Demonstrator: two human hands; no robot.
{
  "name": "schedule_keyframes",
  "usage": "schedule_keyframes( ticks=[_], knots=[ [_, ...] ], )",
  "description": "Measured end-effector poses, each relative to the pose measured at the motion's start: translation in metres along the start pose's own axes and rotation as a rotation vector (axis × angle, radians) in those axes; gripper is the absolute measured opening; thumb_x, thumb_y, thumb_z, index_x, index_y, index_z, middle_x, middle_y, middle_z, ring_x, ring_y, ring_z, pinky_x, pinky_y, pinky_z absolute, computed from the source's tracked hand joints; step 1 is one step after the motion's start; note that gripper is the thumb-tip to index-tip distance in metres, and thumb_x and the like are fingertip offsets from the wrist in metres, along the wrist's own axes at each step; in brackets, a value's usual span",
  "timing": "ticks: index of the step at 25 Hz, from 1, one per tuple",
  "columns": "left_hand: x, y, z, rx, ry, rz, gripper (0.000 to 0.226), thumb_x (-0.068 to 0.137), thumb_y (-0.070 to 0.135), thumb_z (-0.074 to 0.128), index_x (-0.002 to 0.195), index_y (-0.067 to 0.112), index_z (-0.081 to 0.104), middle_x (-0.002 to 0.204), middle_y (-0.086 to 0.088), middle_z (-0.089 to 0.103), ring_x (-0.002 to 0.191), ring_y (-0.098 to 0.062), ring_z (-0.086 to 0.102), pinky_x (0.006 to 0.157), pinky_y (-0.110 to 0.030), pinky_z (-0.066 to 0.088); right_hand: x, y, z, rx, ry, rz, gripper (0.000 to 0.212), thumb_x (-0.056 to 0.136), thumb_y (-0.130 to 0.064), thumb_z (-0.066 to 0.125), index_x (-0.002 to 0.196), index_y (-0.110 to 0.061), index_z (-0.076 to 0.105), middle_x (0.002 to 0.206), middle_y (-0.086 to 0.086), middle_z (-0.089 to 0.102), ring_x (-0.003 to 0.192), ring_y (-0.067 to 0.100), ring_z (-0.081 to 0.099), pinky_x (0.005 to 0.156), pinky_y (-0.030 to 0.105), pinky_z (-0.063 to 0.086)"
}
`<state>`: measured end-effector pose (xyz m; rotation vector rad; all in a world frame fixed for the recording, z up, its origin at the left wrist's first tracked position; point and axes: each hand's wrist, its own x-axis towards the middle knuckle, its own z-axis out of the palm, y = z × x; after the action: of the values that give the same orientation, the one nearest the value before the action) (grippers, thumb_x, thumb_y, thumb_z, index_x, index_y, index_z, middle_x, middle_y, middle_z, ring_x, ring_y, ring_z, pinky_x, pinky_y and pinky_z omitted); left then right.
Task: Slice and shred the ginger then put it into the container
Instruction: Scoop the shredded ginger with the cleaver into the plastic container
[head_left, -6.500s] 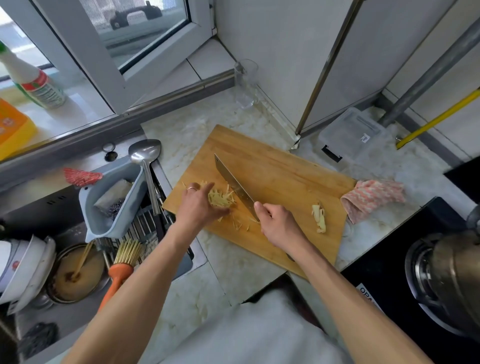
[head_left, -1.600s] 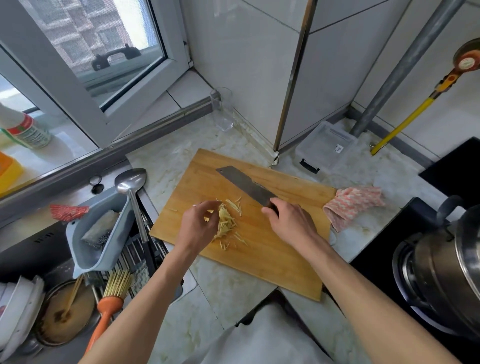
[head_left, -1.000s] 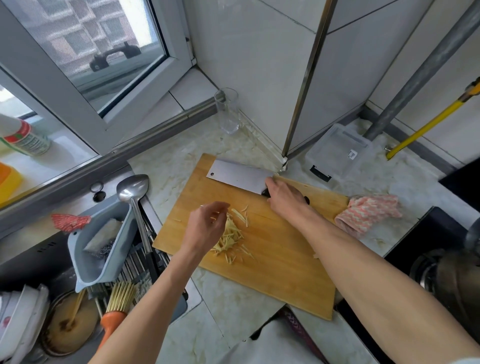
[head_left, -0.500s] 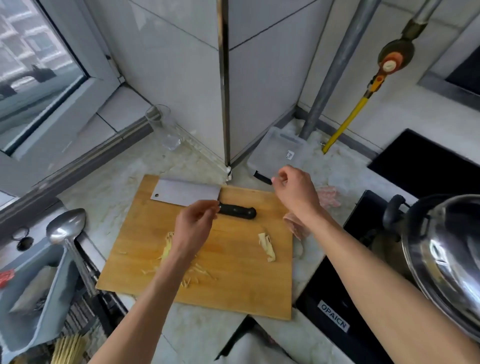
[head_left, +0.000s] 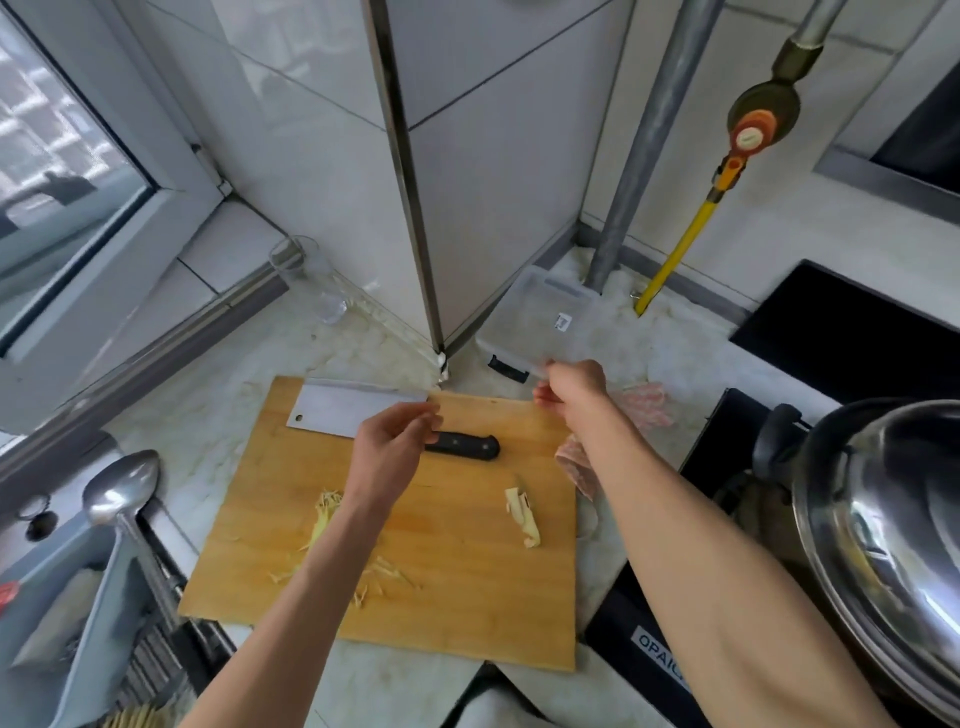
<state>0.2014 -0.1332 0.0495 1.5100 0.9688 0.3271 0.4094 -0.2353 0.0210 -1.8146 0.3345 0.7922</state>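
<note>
clear container (head_left: 540, 322) at right hand (head_left: 574, 387) fingers (head_left: 545, 397)

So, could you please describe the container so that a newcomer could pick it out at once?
Start at the wooden cutting board and look past its far right corner, toward the grey pipe. The container lies there: a clear, lidded plastic box with a black clip, touched by the right hand.

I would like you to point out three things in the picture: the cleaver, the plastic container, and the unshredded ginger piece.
cleaver (head_left: 340, 413), head view, on the flat of the blade.
plastic container (head_left: 540, 319), head view, on the middle of its lid.
unshredded ginger piece (head_left: 522, 517), head view, on its middle.
</note>
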Motion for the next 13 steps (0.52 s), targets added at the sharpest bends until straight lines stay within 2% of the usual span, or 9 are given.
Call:
schedule_keyframes(
  ticks=[2, 3, 5, 7, 8, 9, 10, 13],
  knots=[
    [-0.001, 0.0, 0.001, -0.023, 0.024, -0.047, 0.017, 0.097, 0.013, 0.059, 0.098, 0.019, 0.075, 0.091, 0.001, 0.076, 0.091, -0.02, 0.07, 0.084, -0.034, 0.055, -0.016, 0.0, -0.008, 0.105, -0.063, 0.003, 0.008, 0.1, -0.009, 0.06, 0.095, -0.003, 0.062, 0.071, 0.008, 0.062, 0.057, 0.016, 0.06, 0.051, 0.028, 0.054],
    [-0.003, 0.003, 0.004, -0.055, 0.024, -0.077, 0.016, 0.097, 0.015, 0.059, 0.099, 0.02, 0.074, 0.097, -0.001, 0.075, 0.095, -0.023, 0.069, 0.082, -0.033, 0.055, -0.029, 0.003, -0.014, 0.146, -0.101, -0.007, 0.013, 0.1, -0.011, 0.059, 0.09, -0.004, 0.061, 0.069, 0.007, 0.06, 0.056, 0.016, 0.059, 0.052, 0.028, 0.054],
    [-0.009, 0.013, 0.013, -0.141, -0.015, -0.123, 0.019, 0.095, 0.025, 0.064, 0.114, 0.022, 0.069, 0.113, -0.004, 0.069, 0.106, -0.021, 0.065, 0.085, -0.03, 0.054, -0.057, 0.015, -0.023, 0.21, -0.194, -0.037, 0.017, 0.101, -0.012, 0.058, 0.085, -0.005, 0.058, 0.065, 0.006, 0.059, 0.055, 0.015, 0.058, 0.053, 0.029, 0.053],
    [-0.015, 0.021, 0.022, -0.216, -0.129, -0.138, 0.062, 0.087, 0.044, 0.071, 0.141, 0.025, 0.049, 0.126, -0.001, 0.059, 0.117, -0.018, 0.058, 0.097, -0.036, 0.051, -0.085, 0.031, -0.034, 0.25, -0.275, -0.05, 0.015, 0.101, -0.012, 0.058, 0.087, -0.006, 0.057, 0.065, 0.005, 0.06, 0.053, 0.015, 0.058, 0.052, 0.029, 0.052],
    [-0.018, 0.022, 0.025, -0.243, -0.168, -0.143, 0.082, 0.08, 0.052, 0.076, 0.148, 0.028, 0.037, 0.13, 0.0, 0.057, 0.119, -0.018, 0.057, 0.101, -0.039, 0.049, -0.098, 0.038, -0.039, 0.228, -0.305, -0.064, 0.014, 0.101, -0.012, 0.058, 0.088, -0.007, 0.056, 0.067, 0.006, 0.06, 0.053, 0.015, 0.058, 0.051, 0.029, 0.052],
    [-0.023, 0.023, 0.028, -0.259, -0.184, -0.143, 0.096, 0.071, 0.057, 0.079, 0.151, 0.031, 0.032, 0.131, -0.001, 0.057, 0.119, -0.019, 0.058, 0.102, -0.041, 0.048, -0.109, 0.046, -0.042, 0.17, -0.327, -0.095, 0.013, 0.101, -0.012, 0.058, 0.089, -0.007, 0.056, 0.07, 0.008, 0.061, 0.055, 0.015, 0.058, 0.051, 0.029, 0.052],
    [-0.027, 0.022, 0.028, -0.259, -0.172, -0.139, 0.101, 0.064, 0.057, 0.081, 0.149, 0.031, 0.034, 0.131, -0.004, 0.059, 0.116, -0.02, 0.061, 0.101, -0.043, 0.05, -0.117, 0.053, -0.046, 0.093, -0.345, -0.131, 0.014, 0.102, -0.012, 0.057, 0.089, -0.007, 0.055, 0.074, 0.01, 0.062, 0.056, 0.016, 0.059, 0.05, 0.029, 0.052],
    [-0.044, 0.013, 0.023, -0.196, -0.035, -0.064, 0.091, 0.062, 0.046, 0.085, 0.142, 0.026, 0.045, 0.118, -0.006, 0.065, 0.099, -0.017, 0.07, 0.094, -0.045, 0.055, -0.131, 0.068, -0.054, -0.097, -0.397, -0.195, 0.017, 0.101, -0.019, 0.059, 0.096, -0.002, 0.058, 0.081, 0.013, 0.066, 0.061, 0.018, 0.063, 0.057, 0.033, 0.056]
  ],
)
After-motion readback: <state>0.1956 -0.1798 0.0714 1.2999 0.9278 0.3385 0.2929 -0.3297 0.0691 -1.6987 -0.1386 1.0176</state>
